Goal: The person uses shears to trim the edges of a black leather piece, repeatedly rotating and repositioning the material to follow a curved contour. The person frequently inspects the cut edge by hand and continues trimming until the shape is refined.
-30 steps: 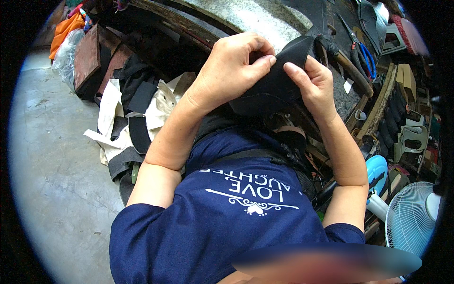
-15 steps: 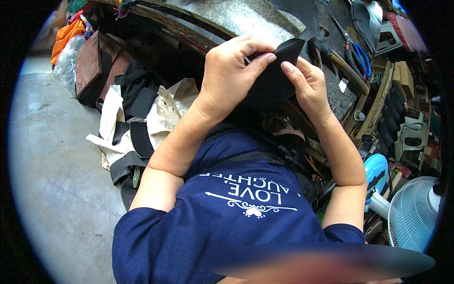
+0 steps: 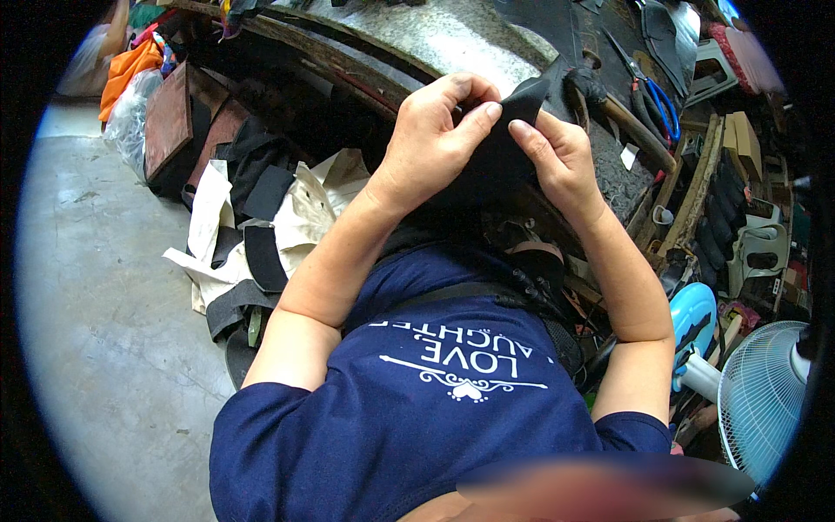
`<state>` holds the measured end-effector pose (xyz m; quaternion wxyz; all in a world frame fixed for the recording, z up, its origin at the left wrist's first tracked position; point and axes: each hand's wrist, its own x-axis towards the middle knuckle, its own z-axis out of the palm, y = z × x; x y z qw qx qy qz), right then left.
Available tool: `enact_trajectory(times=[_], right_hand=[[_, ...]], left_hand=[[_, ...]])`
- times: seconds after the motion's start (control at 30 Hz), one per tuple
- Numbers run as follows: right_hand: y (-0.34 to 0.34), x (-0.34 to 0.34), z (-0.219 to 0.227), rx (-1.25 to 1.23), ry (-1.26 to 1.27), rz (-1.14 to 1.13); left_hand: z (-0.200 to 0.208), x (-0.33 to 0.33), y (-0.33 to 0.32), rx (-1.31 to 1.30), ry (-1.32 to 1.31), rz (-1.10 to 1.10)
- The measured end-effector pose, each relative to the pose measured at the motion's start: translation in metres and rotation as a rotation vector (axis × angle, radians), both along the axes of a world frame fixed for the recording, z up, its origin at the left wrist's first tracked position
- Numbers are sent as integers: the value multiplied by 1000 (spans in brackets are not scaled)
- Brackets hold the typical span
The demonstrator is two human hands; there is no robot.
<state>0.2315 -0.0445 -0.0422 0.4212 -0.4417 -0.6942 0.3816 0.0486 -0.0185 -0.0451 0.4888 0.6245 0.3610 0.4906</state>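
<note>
A dark, flexible black piece of sheet material, perhaps leather or fabric, is held up in front of me with one corner pointing up. My left hand pinches its upper edge between thumb and bent fingers. On the other side my right hand grips it, the thumb on the near face and the fingers behind. Its lower part fades into the dark gap under the bench, so its full outline is hard to make out.
A stone slab lies on the bench beyond my hands. To the right are a hammer and blue-handled scissors. Cream and black scraps heap at left. A fan stands at lower right.
My left hand has shifted slightly right and down, closer to my right hand. The black piece's top corner bends over more. Both hands keep their hold.
</note>
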Motion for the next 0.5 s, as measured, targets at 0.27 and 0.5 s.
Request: enact_trajectory(times=[0.27,0.5], right_hand=[[1,-2,-2,17,12,-33],[2,1,-3,1,26,-23]], left_hand=[[6,3,3,385,230,152],[8,11,3,192,18,84]])
